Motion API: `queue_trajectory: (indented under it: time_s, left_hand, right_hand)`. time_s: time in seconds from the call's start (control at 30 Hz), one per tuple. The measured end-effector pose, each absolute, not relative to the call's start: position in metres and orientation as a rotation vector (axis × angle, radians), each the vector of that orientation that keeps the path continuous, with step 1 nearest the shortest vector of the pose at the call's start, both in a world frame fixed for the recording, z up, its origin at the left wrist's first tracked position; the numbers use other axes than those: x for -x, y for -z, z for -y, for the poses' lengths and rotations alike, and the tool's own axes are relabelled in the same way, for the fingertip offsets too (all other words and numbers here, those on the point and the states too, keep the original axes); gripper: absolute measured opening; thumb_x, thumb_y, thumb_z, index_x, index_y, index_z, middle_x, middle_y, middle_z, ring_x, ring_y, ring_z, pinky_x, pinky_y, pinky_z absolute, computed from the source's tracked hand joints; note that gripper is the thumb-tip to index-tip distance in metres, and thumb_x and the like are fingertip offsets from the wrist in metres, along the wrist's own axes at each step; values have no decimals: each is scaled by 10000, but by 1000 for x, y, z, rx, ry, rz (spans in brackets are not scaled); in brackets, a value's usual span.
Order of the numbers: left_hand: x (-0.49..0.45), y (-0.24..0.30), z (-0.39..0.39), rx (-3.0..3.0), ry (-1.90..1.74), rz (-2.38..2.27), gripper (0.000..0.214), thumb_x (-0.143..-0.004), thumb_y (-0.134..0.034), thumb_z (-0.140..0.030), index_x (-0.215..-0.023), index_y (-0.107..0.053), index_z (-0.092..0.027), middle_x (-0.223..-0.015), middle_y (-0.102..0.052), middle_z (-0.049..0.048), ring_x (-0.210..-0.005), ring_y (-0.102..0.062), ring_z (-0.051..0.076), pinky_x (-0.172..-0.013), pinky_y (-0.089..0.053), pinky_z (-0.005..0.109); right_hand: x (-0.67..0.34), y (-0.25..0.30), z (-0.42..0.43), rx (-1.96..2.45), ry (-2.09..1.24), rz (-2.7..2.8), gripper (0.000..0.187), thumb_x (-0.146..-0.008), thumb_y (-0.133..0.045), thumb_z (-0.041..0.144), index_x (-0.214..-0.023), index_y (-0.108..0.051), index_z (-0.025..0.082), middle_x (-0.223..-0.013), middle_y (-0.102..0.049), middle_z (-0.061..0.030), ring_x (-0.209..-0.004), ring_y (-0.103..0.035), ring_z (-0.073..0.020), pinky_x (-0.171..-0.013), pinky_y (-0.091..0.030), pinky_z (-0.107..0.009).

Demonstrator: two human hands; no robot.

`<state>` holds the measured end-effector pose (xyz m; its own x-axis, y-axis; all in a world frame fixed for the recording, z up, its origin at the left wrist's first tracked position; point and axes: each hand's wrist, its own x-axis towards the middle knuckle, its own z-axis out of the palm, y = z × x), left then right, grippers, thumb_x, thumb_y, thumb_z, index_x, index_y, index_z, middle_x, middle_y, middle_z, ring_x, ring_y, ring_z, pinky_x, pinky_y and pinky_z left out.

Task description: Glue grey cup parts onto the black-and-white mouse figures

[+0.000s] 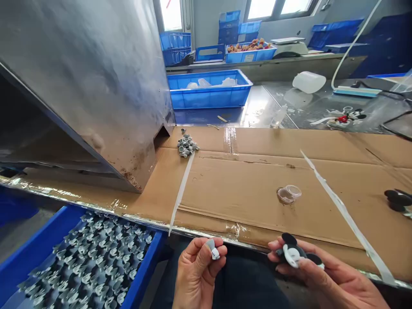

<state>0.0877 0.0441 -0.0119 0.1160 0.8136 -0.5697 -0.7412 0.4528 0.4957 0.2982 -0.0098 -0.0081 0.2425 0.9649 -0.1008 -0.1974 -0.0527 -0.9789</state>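
My left hand [197,270] is at the bottom centre, its thumb and fingers pinched on a small grey-and-white part [213,250]. To its right, my right hand [322,272] grips a black-and-white mouse-head figure [293,253] with round black ears. Both hands hover just in front of the near edge of a cardboard-covered table [257,180]. A small clear cap [289,193] lies on the cardboard above my right hand. A heap of small grey parts [187,145] sits farther back on the left.
A blue crate [28,253] full of grey mouse-shaped pieces stands at the lower left. A large metal hopper [86,73] fills the upper left. Behind are a blue bin [209,90], a white container [309,81], finished figures [346,116], and white strips [341,206].
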Motion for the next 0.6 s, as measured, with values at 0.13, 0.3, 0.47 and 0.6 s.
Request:
queue_trajectory:
  time_s: [0.13, 0.3, 0.47, 0.6]
  left_hand:
    - [-91, 12, -44, -90, -1090, -898, 401, -435, -1061, -286, -735, -817, -177, -729, -801, 66, -542, -745, 143, -493, -606, 161]
    - [-92, 10, -42, -158, -1071, -893, 463, -444, -1060, -326, -826, -850, -169, -684, -756, 41, -528, -697, 98, -466, -556, 119]
    - [-92, 11, -42, -229, -1052, -808, 388, -491, -1043, -395, -688, -810, -154, -626, -689, 10, -424, -583, 32, -349, -380, 64]
    - [-92, 12, -42, -270, -1064, -851, 406, -485, -1040, -421, -787, -852, -225, -594, -680, 4, -378, -522, 13, -363, -371, 77]
  right_hand:
    - [-298, 3, 9, 1259, -1135, 823, 204, -841, -819, 459, -993, -858, 329, -983, -823, -111, -700, -805, -250, -654, -648, -205]
    - [-290, -5, 6, 1326, -1164, 770, 296, -791, -846, 529, -939, -870, 274, -880, -820, -125, -647, -759, -185, -632, -624, -154]
    - [-286, -3, 10, 1313, -1225, 573, 291, -780, -873, 489, -979, -856, 277, -937, -810, -98, -656, -708, -151, -646, -605, -173]
    - [-291, 4, 12, 1276, -1235, 592, 243, -797, -876, 444, -962, -853, 267, -941, -811, -104, -645, -691, -135, -641, -593, -171]
